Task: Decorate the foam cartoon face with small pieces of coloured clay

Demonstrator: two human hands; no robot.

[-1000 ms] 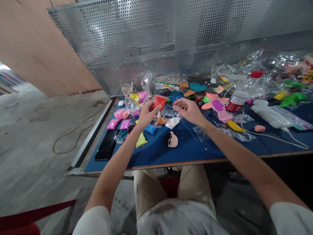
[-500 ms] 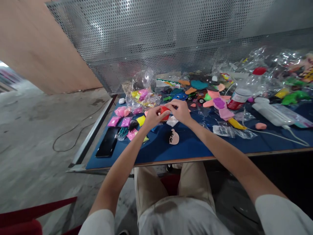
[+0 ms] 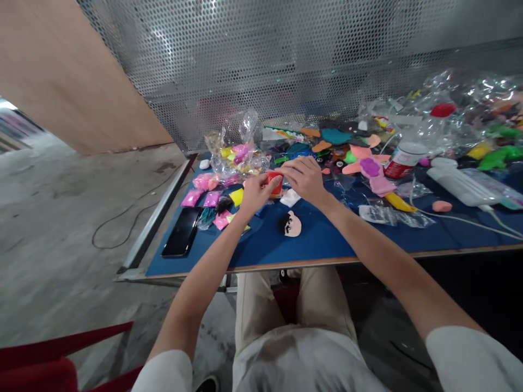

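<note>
A flat red piece [image 3: 275, 184] is held up over the blue table [image 3: 310, 247]. My left hand [image 3: 256, 193] pinches its left side, thumb in front. The fingers of my right hand [image 3: 303, 177] are bent together against its upper right edge. Below the hands a pale pink face shape [image 3: 291, 224] with black hair and dark eyes lies on the table. Just under my right hand is a white packet [image 3: 290, 197]. To the left of my left hand are a yellow packet [image 3: 236, 197] and several pink ones [image 3: 191, 198].
A black phone [image 3: 181, 233] lies at the table's left corner. Clear plastic bags and colourful clay shapes fill the back. On the right stand a bottle with a red cap [image 3: 404, 158], a white bottle-like object [image 3: 463, 185] and a thin cable.
My right hand has turned, its back now more visible and its fingers stretched further over the red piece. More of the black hair shows on the face shape. The view has shifted slightly.
</note>
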